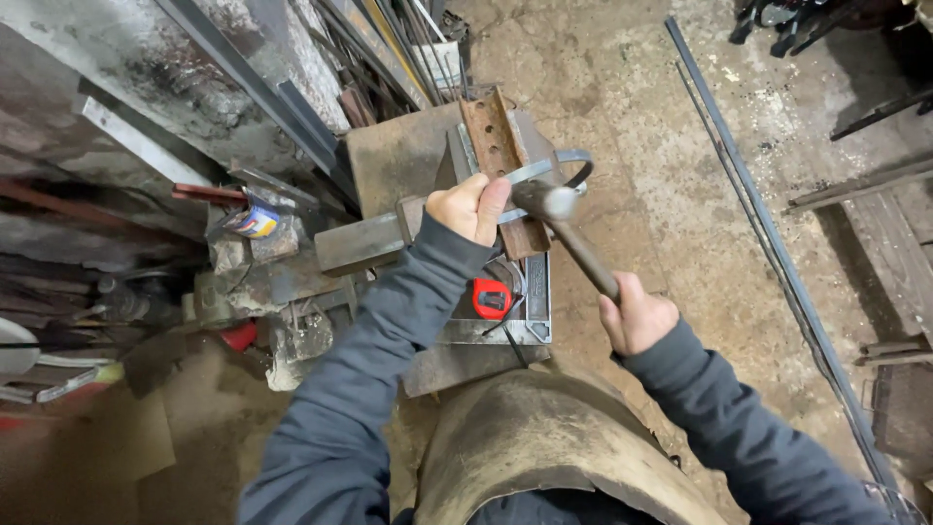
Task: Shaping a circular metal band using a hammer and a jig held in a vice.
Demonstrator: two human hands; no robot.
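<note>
My left hand point(468, 207) grips a thin grey metal strip point(544, 167) that curves into a loop at its far end. It holds the strip down across a rusty perforated angle iron point(496, 146), which lies on a steel block point(398, 156). My right hand point(637, 316) clasps the wooden handle of a hammer point(573, 233). The hammer's steel head sits just right of my left thumb, over the strip. A red tape measure point(493, 297) rests on a steel square point(536, 306) below my left wrist.
Long steel bars point(768, 233) lie on the dirt floor at the right. Metal profiles and rods point(292, 97) lean at the upper left. A small can point(255, 220) and scrap pieces point(282, 292) crowd the left side. Boards point(875, 185) lie at the far right.
</note>
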